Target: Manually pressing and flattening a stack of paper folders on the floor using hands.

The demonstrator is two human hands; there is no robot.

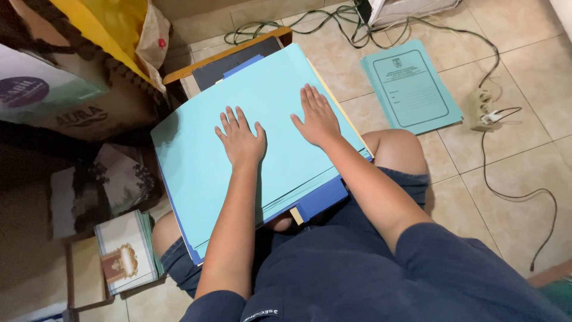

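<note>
The left hand (240, 138) and the right hand (317, 118) lie flat, fingers spread wide and holding nothing, on a smooth light blue paper sheet (196, 155) that rests on the lap, right under the fingertips. The sheet tops a thin stack with a dark blue folder (322, 200) below the wrists. I think the slick stack could slide off the knees if the hands push sideways.
</note>
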